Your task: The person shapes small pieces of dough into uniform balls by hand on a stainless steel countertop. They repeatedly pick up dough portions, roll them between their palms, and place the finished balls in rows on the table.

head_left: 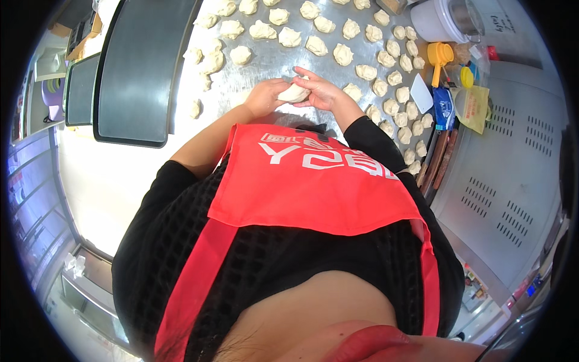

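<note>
A pale lump of dough (295, 92) is held between both hands just above the near part of the metal worktop (271, 61). My left hand (267, 97) closes on one end of it, with the fingers curled. At the other end, my right hand (320, 90) grips the lump with thumb and fingers spread around it. Several separate dough pieces (289, 37) lie beyond the hands. Smaller dough pieces (401, 119) are grouped in rows on the right side of the worktop.
Dark baking trays (140, 77) stand at the left. Along the right edge are a white bucket (432, 20), an orange measuring cup (439, 54), a white scraper (421, 93), a blue packet (443, 108), a yellow packet (472, 108) and wooden rolling pins (436, 158).
</note>
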Demonstrator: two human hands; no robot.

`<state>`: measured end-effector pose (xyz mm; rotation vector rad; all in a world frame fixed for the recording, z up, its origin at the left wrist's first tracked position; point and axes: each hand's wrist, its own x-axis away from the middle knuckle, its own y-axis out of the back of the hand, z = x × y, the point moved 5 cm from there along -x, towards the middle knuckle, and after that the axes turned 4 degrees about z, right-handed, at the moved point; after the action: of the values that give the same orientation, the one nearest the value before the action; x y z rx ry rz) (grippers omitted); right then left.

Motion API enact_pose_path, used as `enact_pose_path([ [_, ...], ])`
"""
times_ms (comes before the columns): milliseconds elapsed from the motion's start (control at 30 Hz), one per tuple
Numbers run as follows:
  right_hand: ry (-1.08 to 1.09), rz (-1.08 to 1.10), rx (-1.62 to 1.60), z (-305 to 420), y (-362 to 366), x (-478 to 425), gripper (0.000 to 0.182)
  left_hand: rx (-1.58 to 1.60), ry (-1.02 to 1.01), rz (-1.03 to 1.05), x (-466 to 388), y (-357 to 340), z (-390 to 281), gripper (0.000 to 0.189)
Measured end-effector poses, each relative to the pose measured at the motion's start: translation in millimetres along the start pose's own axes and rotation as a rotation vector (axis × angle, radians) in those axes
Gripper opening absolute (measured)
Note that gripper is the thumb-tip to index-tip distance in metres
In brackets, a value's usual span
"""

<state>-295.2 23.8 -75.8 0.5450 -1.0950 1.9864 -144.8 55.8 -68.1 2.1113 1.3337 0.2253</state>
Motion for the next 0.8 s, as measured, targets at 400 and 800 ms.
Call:
enact_pose_path([
  [400, 0.31, -0.302, 0.472, 11, 9, -3, 0.023, -0.11, 0.269, -0.072, -31, -20, -17, 0.093],
  [800, 0.247, -0.084, -0.143, 15, 12, 30, 0.014, -0.286, 0.451, 0.296, -61, -37, -14, 0.033],
])
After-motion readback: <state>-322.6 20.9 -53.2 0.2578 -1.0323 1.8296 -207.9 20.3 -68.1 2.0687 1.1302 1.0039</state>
